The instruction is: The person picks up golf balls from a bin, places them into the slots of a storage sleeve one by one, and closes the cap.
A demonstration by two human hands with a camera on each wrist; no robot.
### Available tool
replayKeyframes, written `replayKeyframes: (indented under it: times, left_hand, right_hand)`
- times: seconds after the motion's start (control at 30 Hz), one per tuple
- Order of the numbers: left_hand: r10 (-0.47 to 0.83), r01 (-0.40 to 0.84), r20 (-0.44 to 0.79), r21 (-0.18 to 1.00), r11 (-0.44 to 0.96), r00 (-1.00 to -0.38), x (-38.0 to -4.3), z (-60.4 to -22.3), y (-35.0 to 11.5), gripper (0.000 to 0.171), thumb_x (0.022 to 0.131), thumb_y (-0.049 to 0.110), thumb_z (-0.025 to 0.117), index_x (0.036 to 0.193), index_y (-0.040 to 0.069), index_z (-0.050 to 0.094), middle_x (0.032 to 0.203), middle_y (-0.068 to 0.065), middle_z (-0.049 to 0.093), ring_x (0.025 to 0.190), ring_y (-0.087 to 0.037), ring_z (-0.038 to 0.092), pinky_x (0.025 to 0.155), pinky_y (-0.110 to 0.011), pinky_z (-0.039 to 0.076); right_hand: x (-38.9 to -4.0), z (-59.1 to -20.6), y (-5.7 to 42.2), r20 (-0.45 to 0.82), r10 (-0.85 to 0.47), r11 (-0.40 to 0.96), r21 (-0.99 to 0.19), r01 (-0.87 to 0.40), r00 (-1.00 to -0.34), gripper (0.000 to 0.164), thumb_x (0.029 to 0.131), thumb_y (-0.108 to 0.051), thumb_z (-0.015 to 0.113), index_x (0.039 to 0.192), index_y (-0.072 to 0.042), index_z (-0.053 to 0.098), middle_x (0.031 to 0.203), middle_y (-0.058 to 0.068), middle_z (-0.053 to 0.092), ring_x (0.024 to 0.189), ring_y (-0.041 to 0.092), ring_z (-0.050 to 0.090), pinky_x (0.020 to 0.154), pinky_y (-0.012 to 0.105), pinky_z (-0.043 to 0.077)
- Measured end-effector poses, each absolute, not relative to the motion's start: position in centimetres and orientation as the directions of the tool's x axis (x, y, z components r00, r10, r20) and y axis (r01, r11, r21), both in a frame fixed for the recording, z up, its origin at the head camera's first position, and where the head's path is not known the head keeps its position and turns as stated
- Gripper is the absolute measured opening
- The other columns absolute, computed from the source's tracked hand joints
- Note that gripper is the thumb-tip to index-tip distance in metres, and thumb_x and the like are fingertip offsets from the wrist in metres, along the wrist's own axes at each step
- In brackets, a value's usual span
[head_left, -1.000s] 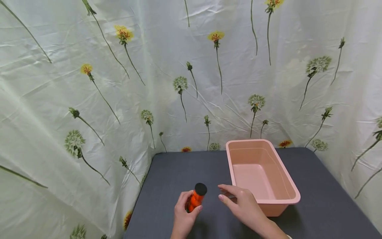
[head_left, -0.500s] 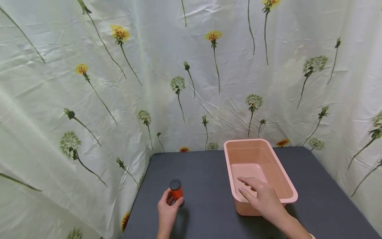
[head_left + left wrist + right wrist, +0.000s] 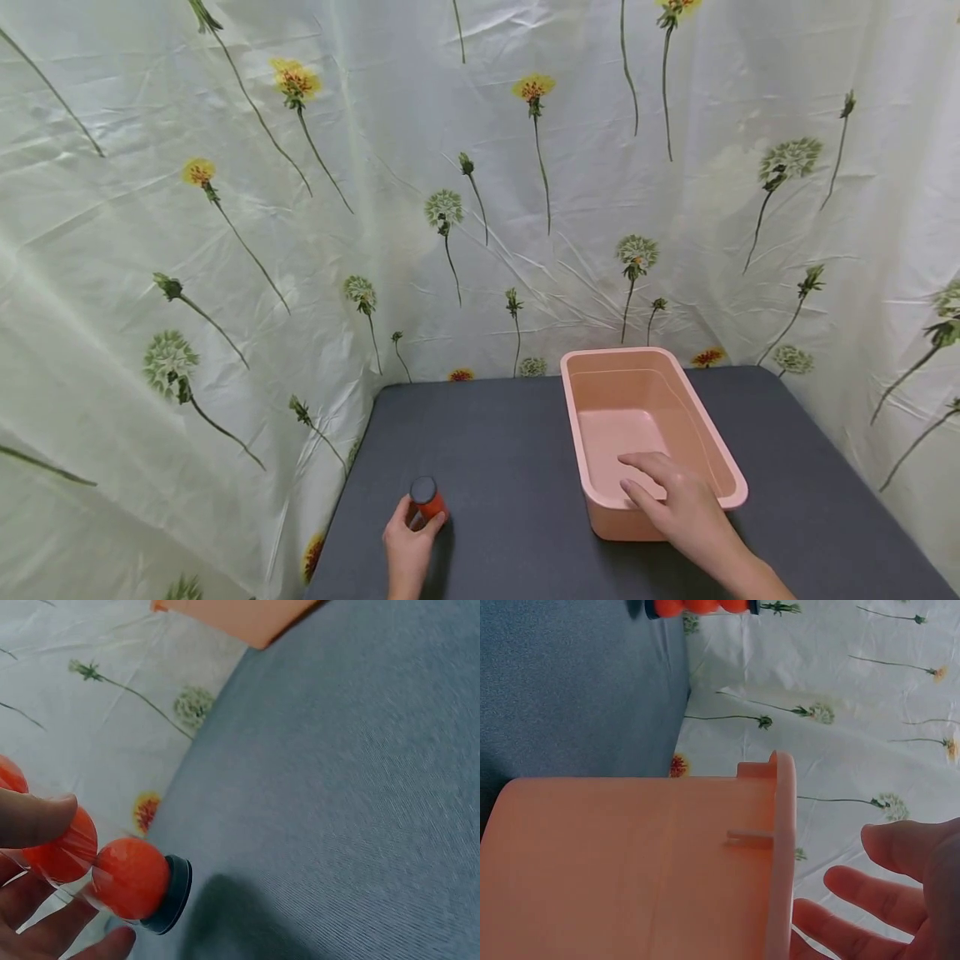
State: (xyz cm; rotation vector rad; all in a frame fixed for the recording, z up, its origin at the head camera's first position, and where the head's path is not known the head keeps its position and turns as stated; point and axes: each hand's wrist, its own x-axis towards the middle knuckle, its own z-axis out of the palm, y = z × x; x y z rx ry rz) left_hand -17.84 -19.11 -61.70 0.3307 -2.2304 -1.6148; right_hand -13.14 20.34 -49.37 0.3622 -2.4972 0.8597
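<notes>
My left hand (image 3: 407,537) grips a clear tube of orange balls (image 3: 433,507) with black end caps, holding it upright at the table's left side. In the left wrist view the thumb lies across the tube's side, and the lower black cap (image 3: 174,896) is close over the table, its shadow beside it. My right hand (image 3: 686,508) is at the near rim of a pink plastic tub (image 3: 618,523), fingers loosely bent with nothing between them. The right wrist view shows its fingertips (image 3: 844,879) right by the tub's rim.
The dark grey table (image 3: 495,442) carries the tub on its right half. A white curtain (image 3: 420,242) printed with dandelions hangs behind the table and along both sides.
My left hand has carried the tube leftward and lowered it toward the table, turning it more upright. My right hand has moved right, from beside the tub to over its near rim.
</notes>
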Motion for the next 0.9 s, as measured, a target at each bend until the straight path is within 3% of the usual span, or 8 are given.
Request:
replayKeyframes:
  times: [0.27,0.53,0.7,0.9]
  left_hand:
    - [-0.409,-0.053,0.115,0.925,0.376,-0.905,-17.4,-63.4,-18.9,0.053,0.068,0.000,0.088,0.117,0.001,0.067,0.113,-0.026,0.069,0.107,-0.045,0.066,0.080,-0.042,0.058]
    - [-0.335,-0.015,0.160,0.886,0.464,-0.929,-17.7,-63.3,-18.8,0.052,0.070,0.007,0.090,0.117,0.005,0.066,0.111,-0.021,0.070,0.103,-0.040,0.068,0.078,-0.039,0.059]
    - [-0.294,-0.014,0.171,0.845,0.535,-0.940,-17.6,-62.6,-18.9,0.050,0.071,0.015,0.091,0.114,0.007,0.067,0.108,-0.018,0.072,0.102,-0.038,0.069,0.085,-0.049,0.055]
    - [-0.240,-0.004,0.210,0.746,0.666,-0.948,-17.6,-59.3,-18.9,0.077,0.080,0.033,0.086,0.143,0.007,0.052,0.136,-0.019,0.056,0.120,-0.040,0.058,0.094,-0.059,0.046]
  right_hand:
    - [-12.8,-49.8,21.3,0.490,-0.090,0.778,-0.509,-0.369,-0.867,0.028,0.087,-0.019,0.080,0.113,-0.026,0.073,0.115,-0.013,0.068,0.104,0.015,0.066,0.078,0.034,0.056]
    - [-12.8,-49.8,21.9,0.536,-0.072,0.785,-0.490,-0.380,-0.841,0.028,0.085,-0.016,0.081,0.112,-0.021,0.074,0.114,-0.008,0.070,0.105,0.022,0.067,0.089,0.009,0.037]
    - [-12.8,-49.5,22.2,0.519,-0.072,0.797,-0.483,-0.362,-0.852,0.029,0.086,-0.019,0.081,0.114,-0.022,0.074,0.115,-0.009,0.069,0.104,0.020,0.067,0.086,0.021,0.047]
    - [-13.0,-49.1,23.1,0.522,-0.082,0.803,-0.470,-0.366,-0.849,0.031,0.086,-0.020,0.081,0.116,-0.020,0.074,0.117,-0.004,0.070,0.106,0.024,0.067,0.083,0.028,0.050]
